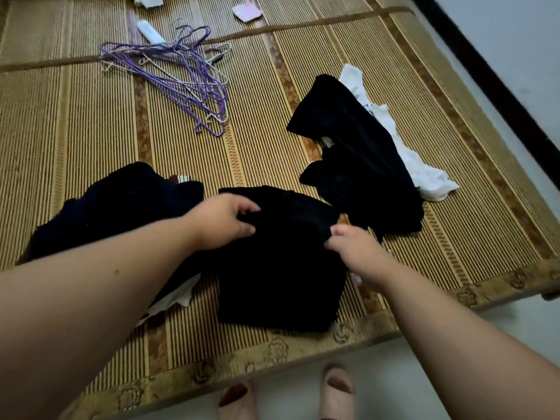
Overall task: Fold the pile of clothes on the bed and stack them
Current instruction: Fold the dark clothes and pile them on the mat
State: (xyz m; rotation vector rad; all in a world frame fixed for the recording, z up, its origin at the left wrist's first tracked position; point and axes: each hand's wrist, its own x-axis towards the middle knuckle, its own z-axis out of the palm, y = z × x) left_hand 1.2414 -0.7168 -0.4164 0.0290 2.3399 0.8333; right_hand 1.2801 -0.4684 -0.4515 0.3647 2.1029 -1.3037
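Note:
A black garment [281, 268] lies folded near the front edge of the bed's woven mat [91, 147]. My left hand [221, 219] pinches its upper left part. At its upper right edge my right hand [351, 244] grips the fabric with curled fingers. To the left sits a rumpled dark pile [121, 204] with a white piece [178, 295] showing under my left forearm. Farther right, another black garment [357, 159] lies crumpled over a white garment [424, 174].
A tangle of purple and white wire hangers [181, 74] lies at the back left. A white tube [150, 31], a pink packet [247, 12] and white cloth [145, 0] sit near the far edge. The floor [500, 56] runs along the right; my slippered feet [285, 395] stand below.

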